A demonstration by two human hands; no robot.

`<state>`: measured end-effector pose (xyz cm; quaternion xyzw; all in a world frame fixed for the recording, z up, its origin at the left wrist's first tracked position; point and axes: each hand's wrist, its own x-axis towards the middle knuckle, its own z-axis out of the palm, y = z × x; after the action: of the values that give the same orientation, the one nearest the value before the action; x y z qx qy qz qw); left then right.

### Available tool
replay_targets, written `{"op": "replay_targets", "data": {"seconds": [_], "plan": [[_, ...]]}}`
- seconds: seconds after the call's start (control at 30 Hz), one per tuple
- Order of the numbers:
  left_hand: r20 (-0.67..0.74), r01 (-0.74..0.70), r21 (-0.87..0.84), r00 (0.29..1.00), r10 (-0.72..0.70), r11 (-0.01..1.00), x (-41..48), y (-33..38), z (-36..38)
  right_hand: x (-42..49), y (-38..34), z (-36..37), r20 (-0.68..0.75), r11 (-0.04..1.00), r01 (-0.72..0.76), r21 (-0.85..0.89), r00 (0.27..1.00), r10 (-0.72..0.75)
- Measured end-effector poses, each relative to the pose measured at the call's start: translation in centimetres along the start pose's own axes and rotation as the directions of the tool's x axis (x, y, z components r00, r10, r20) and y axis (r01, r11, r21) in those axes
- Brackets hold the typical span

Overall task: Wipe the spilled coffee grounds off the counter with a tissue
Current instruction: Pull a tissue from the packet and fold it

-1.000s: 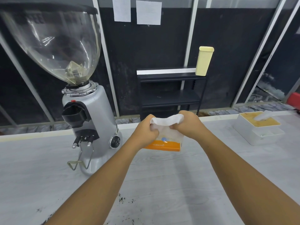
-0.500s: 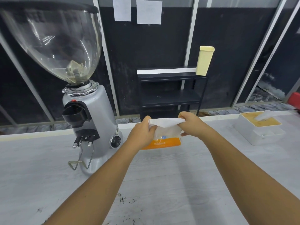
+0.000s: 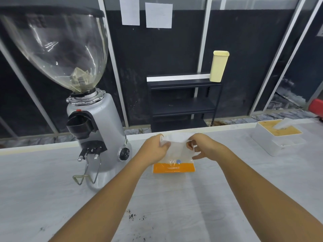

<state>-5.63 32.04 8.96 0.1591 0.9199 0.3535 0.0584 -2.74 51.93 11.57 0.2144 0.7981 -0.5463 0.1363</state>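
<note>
A white tissue [image 3: 176,139] is stretched between my two hands above an orange and clear tissue pack [image 3: 173,167] lying on the pale counter [image 3: 174,198]. My left hand [image 3: 154,148] pinches the tissue's left end. My right hand [image 3: 203,145] holds its right end between thumb and forefinger, the other fingers spread. Dark coffee grounds [image 3: 132,216] are scattered on the counter near me, between my forearms; a few more specks lie lower, towards the frame's bottom edge.
A silver coffee grinder [image 3: 95,137] with a large clear hopper stands at the left. A white tissue box [image 3: 277,138] sits at the right. Beyond the counter stands a black shelf [image 3: 183,102] with a yellow container [image 3: 219,66].
The tissue has come up out of the pack and been spread wider between my hands. My right hand's fingers have loosened and spread.
</note>
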Motion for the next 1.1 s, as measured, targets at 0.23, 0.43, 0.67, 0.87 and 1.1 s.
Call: {"op": "replay_targets", "data": {"seconds": [0.23,0.43,0.67,0.87,1.1], "plan": [[-0.152,-0.055,-0.359,0.988,0.0,0.932,0.3,0.4,-1.7,0.3,-3.0,-0.1,-0.318,0.984,0.114,0.139,0.946,-0.064],[-0.08,-0.054,-0.232,0.996,0.037,0.971,0.5,2.0,-2.1,-1.1,-2.5,-0.4,-0.297,0.91,0.397,-0.12,0.86,-0.415],[-0.164,-0.091,-0.32,0.986,0.04,0.943,0.7,2.1,-2.5,-1.2,-2.8,-0.5,-0.362,0.86,0.507,-0.054,0.793,-0.491],[-0.163,-0.07,-0.508,0.986,-0.016,0.859,1.3,2.4,-3.3,-1.2,-2.8,-1.2,-0.46,0.819,0.57,0.061,0.744,-0.484],[0.004,0.098,-0.565,0.993,-0.117,0.819,-0.1,1.2,-1.6,-1.7,-0.4,-1.6,-0.367,0.872,0.484,0.077,0.827,-0.427]]}}
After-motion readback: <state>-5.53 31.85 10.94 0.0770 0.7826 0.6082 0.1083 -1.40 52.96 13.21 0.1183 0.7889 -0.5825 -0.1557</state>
